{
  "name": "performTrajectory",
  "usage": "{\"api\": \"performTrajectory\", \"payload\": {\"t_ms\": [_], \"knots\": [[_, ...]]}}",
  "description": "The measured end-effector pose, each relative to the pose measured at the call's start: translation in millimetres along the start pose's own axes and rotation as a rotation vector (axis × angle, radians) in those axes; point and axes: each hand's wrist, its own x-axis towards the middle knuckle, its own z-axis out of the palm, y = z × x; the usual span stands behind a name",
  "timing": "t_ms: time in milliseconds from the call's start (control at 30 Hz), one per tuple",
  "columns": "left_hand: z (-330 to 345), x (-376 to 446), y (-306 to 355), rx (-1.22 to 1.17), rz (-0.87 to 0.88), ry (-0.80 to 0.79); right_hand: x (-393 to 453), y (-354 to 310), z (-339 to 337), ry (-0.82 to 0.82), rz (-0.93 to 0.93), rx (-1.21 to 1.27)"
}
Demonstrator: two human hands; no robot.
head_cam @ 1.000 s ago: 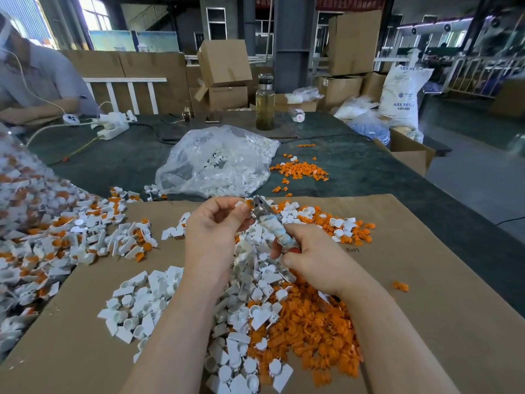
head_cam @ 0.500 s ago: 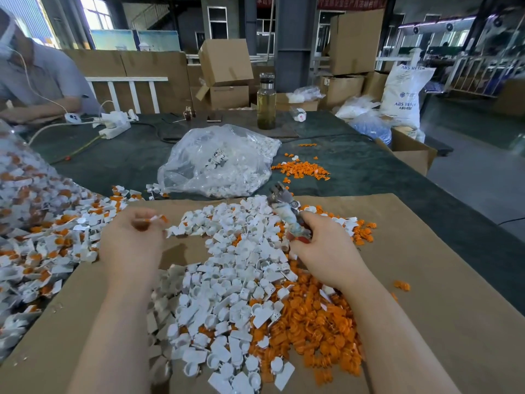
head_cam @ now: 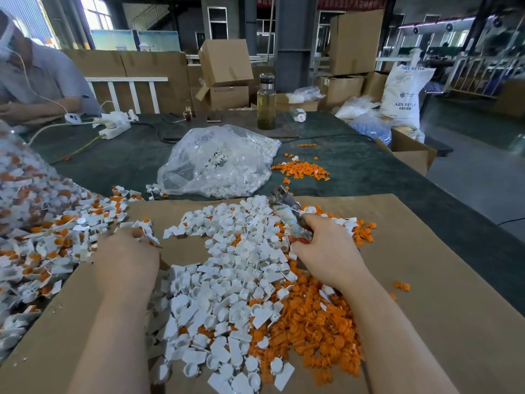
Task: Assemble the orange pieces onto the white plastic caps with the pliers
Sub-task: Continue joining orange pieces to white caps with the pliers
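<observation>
A heap of loose white plastic caps [head_cam: 233, 265] lies on the cardboard sheet [head_cam: 426, 280], with a heap of orange pieces [head_cam: 312, 322] at its near right. My right hand [head_cam: 326, 251] grips the handles of the pliers [head_cam: 287, 211], whose jaws point up and away with nothing in them. My left hand [head_cam: 127, 251] is at the left of the sheet, at the edge of a pile of assembled white-and-orange caps [head_cam: 42, 237]. Its fingertips pinch an assembled cap [head_cam: 142, 233]; the back of the hand partly hides it.
A clear plastic bag of white caps [head_cam: 218, 163] lies on the dark table beyond the sheet, with a small scatter of orange pieces [head_cam: 304, 170] to its right. Farther back are a glass bottle [head_cam: 266, 103], a power strip [head_cam: 113, 129] and a seated person [head_cam: 34, 81]. An open carton [head_cam: 412, 155] stands at the table's right edge.
My left hand drew away from the pliers' jaws with an assembled cap and moved left and down to the assembled pile. My right hand with the pliers shifted slightly right.
</observation>
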Motion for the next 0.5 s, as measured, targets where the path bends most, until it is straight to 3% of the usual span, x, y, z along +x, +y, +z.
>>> {"api": "performTrajectory", "payload": {"t_ms": [200,367,500], "knots": [[-2,-2,-1,0.083,-0.089,0.089,1,1,0,0.008,0.012,-0.005],[2,3,-3,0.041,-0.254,-0.003,3,3,0,-0.012,0.048,-0.024],[8,6,2,-0.164,-0.4,-0.06,4,7,0,0.003,0.108,-0.029]]}}
